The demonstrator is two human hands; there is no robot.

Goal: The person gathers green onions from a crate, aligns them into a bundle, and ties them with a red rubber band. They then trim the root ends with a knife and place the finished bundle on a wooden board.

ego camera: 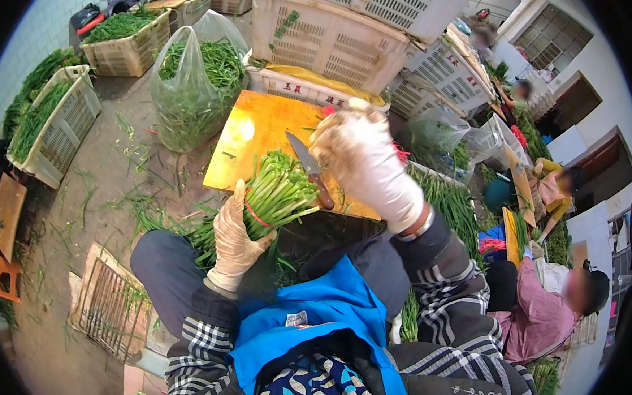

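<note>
My left hand [237,236], in a whitish glove, grips a bundle of green-stemmed vegetables [278,195]. A red band [255,209] circles the bundle, whose pale cut ends point up and to the right. My right hand [352,145], gloved and blurred, is curled above a yellow cutting board [242,155]. Whether its fingers hold anything is unclear. On the board, partly behind that hand, lies a knife [309,167] with a brown handle. Red strands, perhaps bands [400,152], show beside my right wrist; the hand hides the rest.
Stacked plastic crates [331,41] stand beyond the board. A clear bag of greens [197,92] is at its left, and more long greens [445,211] lie at right. A crate of greens [54,127] sits farther left. Several people work around, one in a pink top [542,309].
</note>
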